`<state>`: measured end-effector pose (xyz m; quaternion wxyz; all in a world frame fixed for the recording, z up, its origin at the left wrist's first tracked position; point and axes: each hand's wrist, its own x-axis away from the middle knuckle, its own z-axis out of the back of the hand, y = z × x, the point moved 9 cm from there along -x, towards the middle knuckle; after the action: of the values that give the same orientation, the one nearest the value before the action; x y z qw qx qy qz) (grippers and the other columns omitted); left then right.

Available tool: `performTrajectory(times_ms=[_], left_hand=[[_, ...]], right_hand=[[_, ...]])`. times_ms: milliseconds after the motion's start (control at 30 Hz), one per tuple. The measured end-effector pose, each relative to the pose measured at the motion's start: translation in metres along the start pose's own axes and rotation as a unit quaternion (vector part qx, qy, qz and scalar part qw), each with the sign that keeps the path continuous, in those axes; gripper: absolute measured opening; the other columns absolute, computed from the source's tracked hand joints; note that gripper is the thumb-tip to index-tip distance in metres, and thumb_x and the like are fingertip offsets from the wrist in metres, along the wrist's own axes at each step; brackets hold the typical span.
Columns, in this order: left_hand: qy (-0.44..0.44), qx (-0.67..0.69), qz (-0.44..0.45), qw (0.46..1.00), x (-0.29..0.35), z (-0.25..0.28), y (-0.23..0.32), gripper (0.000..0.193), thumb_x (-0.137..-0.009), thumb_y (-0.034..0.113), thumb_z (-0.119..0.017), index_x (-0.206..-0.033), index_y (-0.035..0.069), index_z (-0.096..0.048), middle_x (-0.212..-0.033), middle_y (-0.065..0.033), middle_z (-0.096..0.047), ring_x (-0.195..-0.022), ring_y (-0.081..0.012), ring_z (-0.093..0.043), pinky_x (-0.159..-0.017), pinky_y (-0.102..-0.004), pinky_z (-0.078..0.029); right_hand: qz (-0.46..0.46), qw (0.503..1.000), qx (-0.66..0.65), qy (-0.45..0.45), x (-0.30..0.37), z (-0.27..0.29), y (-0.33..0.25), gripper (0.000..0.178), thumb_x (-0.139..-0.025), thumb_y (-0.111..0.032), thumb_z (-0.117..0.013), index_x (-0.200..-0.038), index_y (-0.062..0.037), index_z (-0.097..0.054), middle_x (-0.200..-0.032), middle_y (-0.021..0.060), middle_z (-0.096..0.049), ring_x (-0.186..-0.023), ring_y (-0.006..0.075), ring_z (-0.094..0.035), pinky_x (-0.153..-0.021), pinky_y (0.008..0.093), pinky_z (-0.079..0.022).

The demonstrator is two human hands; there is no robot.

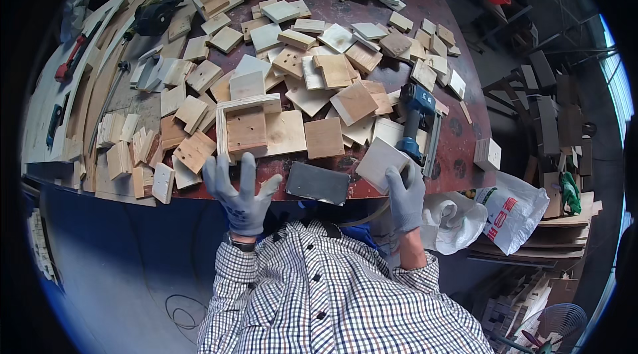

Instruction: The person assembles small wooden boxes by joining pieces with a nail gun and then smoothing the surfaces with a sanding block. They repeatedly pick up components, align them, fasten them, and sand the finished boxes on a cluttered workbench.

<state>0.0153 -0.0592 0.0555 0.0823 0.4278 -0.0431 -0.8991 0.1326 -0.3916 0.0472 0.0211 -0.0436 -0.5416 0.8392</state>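
Observation:
My right hand [407, 200], in a grey work glove, grips a pale square wooden block [381, 164] by its right side, tilted over the table's front edge. My left hand [243, 196], gloved the same way, has its fingers spread. Its fingertips are at the near end of an L-shaped frame of plywood strips [251, 104]; whether they touch it I cannot tell. Inside that frame's corner is a brown wooden block [246, 132]. Between my hands lies a dark grey rectangular block [318, 184]. A blue nail gun [416, 121] lies just beyond my right hand.
Loose wooden blocks [335, 38] are heaped across the dark red table [446, 171]. Long boards [103, 98] run along the left, bearing a red-handled tool [70, 61] and a black power tool [156, 15]. White sacks [512, 211] hang or stand beside the table's right front corner.

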Motion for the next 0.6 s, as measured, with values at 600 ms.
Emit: performTrajectory(times_ms=[600], left_hand=[[0.004, 0.343, 0.326, 0.881, 0.015, -0.075, -0.089, 0.132, -0.065, 0.051, -0.097, -0.161, -0.002, -0.023, -0.159, -0.0222, -0.036, -0.135, -0.0333, -0.052, -0.113, -0.0439, -0.046]], right_hand=[[0.142, 0.935, 0.326, -0.016, -0.048, -0.016, -0.036, 0.031, -0.095, -0.029, -0.072, -0.116, -0.0060, -0.073, -0.100, 0.0145, -0.069, -0.092, 0.0325, -0.070, -0.081, 0.0435, -0.055]])
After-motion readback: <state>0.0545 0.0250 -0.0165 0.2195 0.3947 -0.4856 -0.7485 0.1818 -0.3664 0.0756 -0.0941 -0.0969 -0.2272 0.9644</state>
